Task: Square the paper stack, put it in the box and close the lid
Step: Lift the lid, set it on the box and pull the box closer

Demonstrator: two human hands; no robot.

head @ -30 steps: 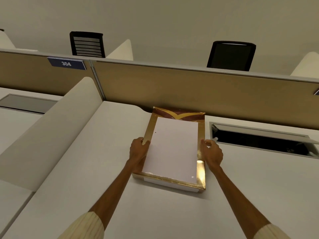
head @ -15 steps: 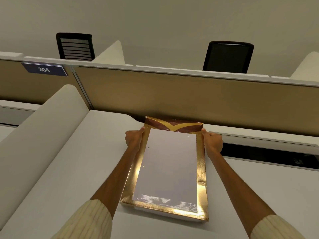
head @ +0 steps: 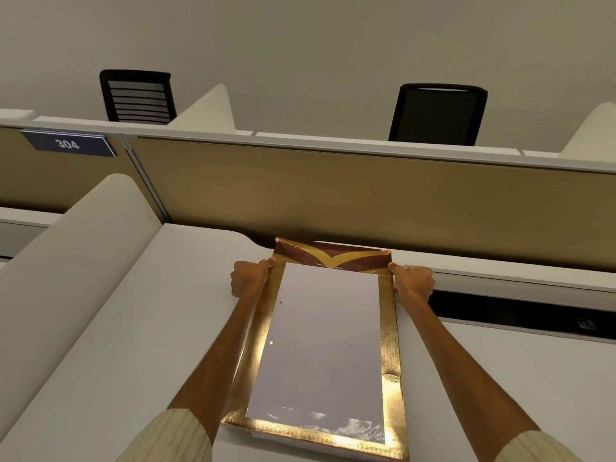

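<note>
A gold box (head: 388,331) lies lengthwise on the white desk in front of me. The white paper stack (head: 320,345) lies flat inside it, its edges parallel to the box walls. The brown and gold lid (head: 333,257) stands folded back at the far end, against the partition. My left hand (head: 249,278) pinches the far left corner where the lid meets the box. My right hand (head: 414,283) pinches the far right corner in the same way. Both forearms run along the box's long sides.
A tan partition (head: 333,195) rises right behind the box. An open dark cable tray (head: 520,316) is sunk into the desk at the right. A curved white divider (head: 76,261) borders the desk on the left. Two black chairs stand beyond the partition.
Both hands have slid from the middle of the box's long sides to its far corners at the lid. The view has moved closer over the box.
</note>
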